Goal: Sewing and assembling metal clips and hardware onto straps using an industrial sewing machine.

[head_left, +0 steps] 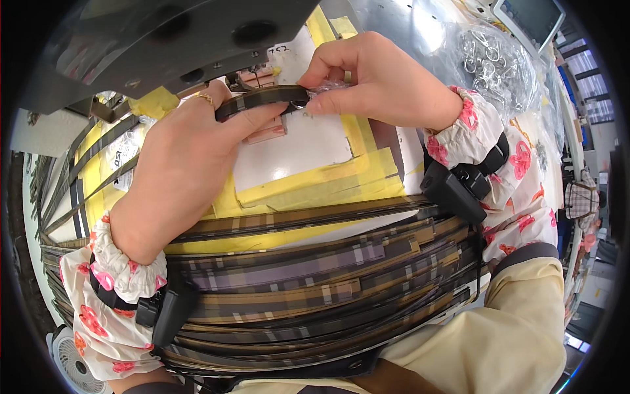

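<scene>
A dark plaid strap is bent into an arch under the sewing machine head, close to its needle area. My left hand is closed on the strap, with the thumb along its near side and the fingers partly hidden behind it. At the strap's right end, my right hand pinches with thumb and forefinger. A shiny metal piece and some clear plastic show there, too small to make out fully. Beneath both hands lies a white work plate edged with yellow tape.
Several plaid straps lie layered across the near edge, in front of my lap. More straps hang at the left. A clear bag of metal clasps sits at the far right, near a screen. A white fan stands lower left.
</scene>
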Available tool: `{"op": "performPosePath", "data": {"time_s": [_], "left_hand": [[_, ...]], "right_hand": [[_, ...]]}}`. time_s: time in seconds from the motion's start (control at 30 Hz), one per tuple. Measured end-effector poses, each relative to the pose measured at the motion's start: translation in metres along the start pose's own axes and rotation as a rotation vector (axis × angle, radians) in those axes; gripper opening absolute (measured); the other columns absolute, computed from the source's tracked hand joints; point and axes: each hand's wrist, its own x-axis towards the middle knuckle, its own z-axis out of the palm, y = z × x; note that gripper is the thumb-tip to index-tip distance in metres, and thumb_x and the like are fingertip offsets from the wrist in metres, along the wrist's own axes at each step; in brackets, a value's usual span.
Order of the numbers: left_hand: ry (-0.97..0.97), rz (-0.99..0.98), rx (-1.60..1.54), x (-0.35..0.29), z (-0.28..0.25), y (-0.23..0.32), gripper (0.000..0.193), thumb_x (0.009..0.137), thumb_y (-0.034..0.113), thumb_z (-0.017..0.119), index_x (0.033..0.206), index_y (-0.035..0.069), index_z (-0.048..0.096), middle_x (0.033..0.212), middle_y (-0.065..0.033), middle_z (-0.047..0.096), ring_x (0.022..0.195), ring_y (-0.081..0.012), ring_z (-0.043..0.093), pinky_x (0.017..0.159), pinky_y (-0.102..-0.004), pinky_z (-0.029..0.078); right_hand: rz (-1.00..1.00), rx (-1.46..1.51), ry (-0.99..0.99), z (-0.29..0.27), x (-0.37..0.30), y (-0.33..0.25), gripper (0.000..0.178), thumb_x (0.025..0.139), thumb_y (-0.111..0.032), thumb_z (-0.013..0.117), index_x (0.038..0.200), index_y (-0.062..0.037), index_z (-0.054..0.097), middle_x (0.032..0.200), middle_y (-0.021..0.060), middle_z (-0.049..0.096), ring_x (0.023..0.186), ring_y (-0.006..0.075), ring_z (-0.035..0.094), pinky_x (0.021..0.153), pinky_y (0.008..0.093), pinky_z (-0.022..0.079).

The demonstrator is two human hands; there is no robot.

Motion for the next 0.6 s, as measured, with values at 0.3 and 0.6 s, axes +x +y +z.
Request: {"op": "performPosePath", "data": {"time_s": [0.3,0.6], "left_hand": [[-0.010,0.005,0.045,0.0004,0.0000,0.0014,0.039,0.082,0.001,0.053,0.117,0.014,0.063,0.105,-0.0190,0.058,0.082,-0.0357,0.059,0.070,-0.0423,0.046],[0.039,0.024,-0.440,-0.0012,-0.0019,0.0001,0.040,0.086,-0.004,0.050,0.122,0.010,0.061,0.102,-0.0167,0.057,0.086,-0.0277,0.057,0.075,-0.0330,0.047]], "right_hand": [[0.060,0.079,-0.029,-0.0024,0.0028,-0.0027,0.023,0.078,-0.012,0.075,0.094,0.0035,0.067,0.079,0.0034,0.066,0.070,0.0065,0.056,0.063,0.0218,0.046],[-0.067,0.019,-0.021,0.0021,0.0053,0.0015,0.025,0.078,-0.011,0.074,0.097,0.0036,0.066,0.084,0.0043,0.065,0.074,0.0069,0.054,0.067,0.0232,0.045]]}}
